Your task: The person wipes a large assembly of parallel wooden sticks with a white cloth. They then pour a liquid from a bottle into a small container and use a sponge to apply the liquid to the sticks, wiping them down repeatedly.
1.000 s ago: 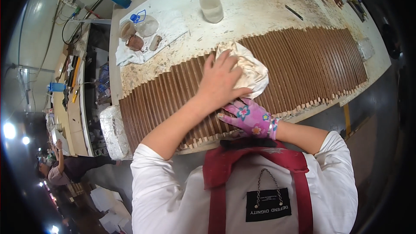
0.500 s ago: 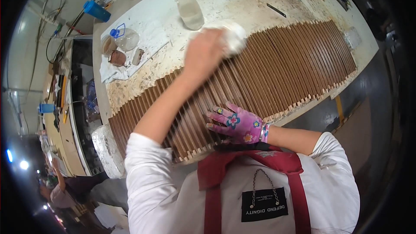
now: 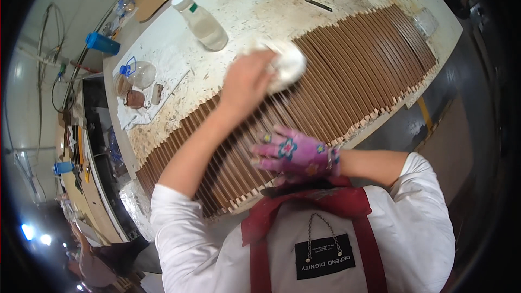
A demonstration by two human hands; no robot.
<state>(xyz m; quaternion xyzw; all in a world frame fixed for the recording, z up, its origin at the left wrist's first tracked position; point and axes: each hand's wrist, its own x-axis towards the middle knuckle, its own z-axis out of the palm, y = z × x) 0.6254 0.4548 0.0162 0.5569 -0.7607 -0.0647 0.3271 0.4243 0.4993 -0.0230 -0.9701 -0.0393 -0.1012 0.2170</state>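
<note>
white cloth [image 3: 292, 66] fills the left hand [image 3: 247, 80], gloved right hand [image 3: 296, 153] spread over brown strips [image 3: 353, 62].

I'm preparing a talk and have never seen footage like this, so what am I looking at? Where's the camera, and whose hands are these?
There's no machine here: both hands belong to the person wearing the camera. It is the left of two fisheye cameras on their head, looking down, so straight edges bend near the rim.

The bare left hand holds a white cloth, a little blurred, at the far edge of a row of brown strips. The right hand, in a pink flowered glove, is over the strips' near side, fingers spread, holding nothing.

Beyond the strips on the pale table stand a clear bottle with a white cap and, farther left, a blue-capped clear container.
</note>
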